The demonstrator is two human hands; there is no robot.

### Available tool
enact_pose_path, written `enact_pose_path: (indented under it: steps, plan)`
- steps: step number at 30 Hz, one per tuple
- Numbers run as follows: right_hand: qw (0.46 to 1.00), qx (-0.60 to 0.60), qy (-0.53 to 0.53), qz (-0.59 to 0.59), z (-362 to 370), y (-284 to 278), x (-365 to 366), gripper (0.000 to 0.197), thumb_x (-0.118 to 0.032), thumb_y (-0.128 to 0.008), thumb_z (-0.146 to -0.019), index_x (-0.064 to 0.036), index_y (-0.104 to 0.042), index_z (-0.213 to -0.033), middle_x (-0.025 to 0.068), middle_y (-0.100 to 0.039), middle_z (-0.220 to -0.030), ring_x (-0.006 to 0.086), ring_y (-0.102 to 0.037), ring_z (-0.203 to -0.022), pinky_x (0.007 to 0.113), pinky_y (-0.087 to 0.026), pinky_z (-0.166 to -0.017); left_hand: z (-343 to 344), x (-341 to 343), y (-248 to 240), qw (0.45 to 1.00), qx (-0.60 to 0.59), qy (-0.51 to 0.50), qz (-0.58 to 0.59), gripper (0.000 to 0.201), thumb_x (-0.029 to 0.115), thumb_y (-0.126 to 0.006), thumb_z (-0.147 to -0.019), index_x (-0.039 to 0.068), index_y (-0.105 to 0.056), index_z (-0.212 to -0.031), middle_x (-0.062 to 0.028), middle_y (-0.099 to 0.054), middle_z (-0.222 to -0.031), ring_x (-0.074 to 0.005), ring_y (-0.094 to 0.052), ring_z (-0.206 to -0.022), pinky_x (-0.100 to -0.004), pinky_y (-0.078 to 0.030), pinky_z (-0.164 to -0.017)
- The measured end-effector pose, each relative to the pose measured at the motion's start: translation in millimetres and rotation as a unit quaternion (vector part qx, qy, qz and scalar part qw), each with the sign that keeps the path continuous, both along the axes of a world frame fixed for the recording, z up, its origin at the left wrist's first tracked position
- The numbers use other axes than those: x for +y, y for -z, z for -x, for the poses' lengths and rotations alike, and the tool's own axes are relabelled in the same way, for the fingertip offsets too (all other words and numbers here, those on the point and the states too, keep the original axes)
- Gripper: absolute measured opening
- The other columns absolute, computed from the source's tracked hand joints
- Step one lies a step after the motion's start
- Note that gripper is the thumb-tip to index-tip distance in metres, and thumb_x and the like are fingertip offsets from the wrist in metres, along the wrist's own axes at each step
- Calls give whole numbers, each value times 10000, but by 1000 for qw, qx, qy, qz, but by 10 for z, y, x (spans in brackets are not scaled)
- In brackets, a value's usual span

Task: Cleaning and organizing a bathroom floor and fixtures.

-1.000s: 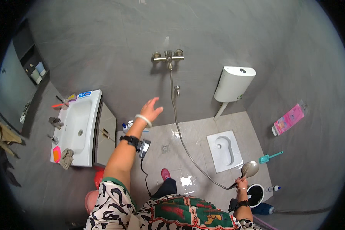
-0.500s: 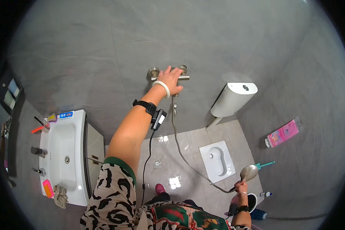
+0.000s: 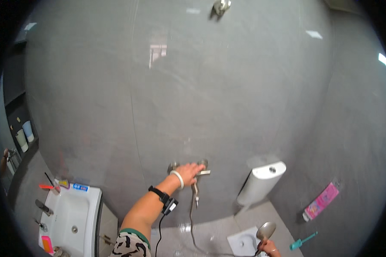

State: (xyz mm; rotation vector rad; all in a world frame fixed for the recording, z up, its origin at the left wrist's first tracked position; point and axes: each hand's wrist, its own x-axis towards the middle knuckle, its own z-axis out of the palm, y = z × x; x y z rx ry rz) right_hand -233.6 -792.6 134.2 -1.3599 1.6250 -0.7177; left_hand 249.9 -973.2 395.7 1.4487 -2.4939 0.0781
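My left hand (image 3: 188, 173) lies over the wall-mounted shower mixer tap (image 3: 206, 172), fingers across its top and thumb below. Most of the tap's body is hidden under this hand. A hose (image 3: 191, 222) hangs from the tap, runs down to the floor and bends right. Low on the right, my right hand (image 3: 268, 247) is closed round the handle of a round metal shower head (image 3: 266, 230), which stands above the fingers. Behind the shower head is a white squat toilet (image 3: 240, 243) set in the floor.
At left is a white washbasin (image 3: 68, 218) with a dark faucet (image 3: 43, 207). A white cistern (image 3: 261, 184) hangs right of the tap. A pink packet (image 3: 321, 201) is on the right wall, above a teal-handled brush (image 3: 303, 240). A metal wall bracket (image 3: 221, 7) sits high up.
The view has tilted up, so everything sits lower and more wall shows. My left hand is still on the mixer tap, its fingers closer together. My right hand still holds the shower head.
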Motion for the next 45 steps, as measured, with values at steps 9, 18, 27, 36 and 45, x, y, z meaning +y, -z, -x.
enact_pose_path:
  steps: [9, 18, 27, 36, 45]
  plan:
    - [977, -77, -198, 34, -63, -844, -1136, 85, -28, -583, -632, -25, -547, -709, 38, -567, -681, 127, -529, -635, 265, -436, -578, 19, 51, 7, 993, -114, 17, 13, 290, 248, -582, -690, 180, -505, -960, -10, -520, -945, -233, -546, -822, -356, -462, -676]
    - [977, -118, -160, 79, -612, -2769, -1687, 144, -28, -609, -605, -52, -510, -706, 8, -521, -641, 98, -491, -569, 232, -414, -506, -87, -1, 193, 995, -39, -39, 83, 448, 166, -483, -762, 32, -315, -1155, -165, -361, -1210, -291, -418, -1050, -444, -303, -884]
    - [975, -114, -192, 17, -786, -2610, -1725, 164, -63, -594, -615, -49, -507, -753, 16, -527, -691, 111, -511, -609, 236, -431, -538, 53, 177, 439, 991, -41, -117, 58, 475, 163, -467, -772, 64, -283, -1200, -144, -255, -1293, -328, -328, -1136, -442, -256, -937]
    - [977, -39, -195, 75, -596, -3092, -1691, 149, -63, -584, -611, -10, -511, -730, 40, -527, -699, 118, -511, -635, 231, -420, -551, -214, 25, -265, 988, 119, -97, -11, 584, 179, -552, -702, 93, -284, -1214, -151, -266, -1285, -310, -293, -1166, -414, -242, -958]
    - [934, -122, -205, 265, -1223, -5251, -1771, 217, -107, -612, -672, -45, -473, -827, 66, -543, -743, 168, -559, -702, 306, -484, -563, -1236, -61, -1717, 868, -50, -294, 396, 589, 241, -560, -699, 132, -303, -1218, -117, -175, -1330, -310, -145, -1227, -488, -143, -973]
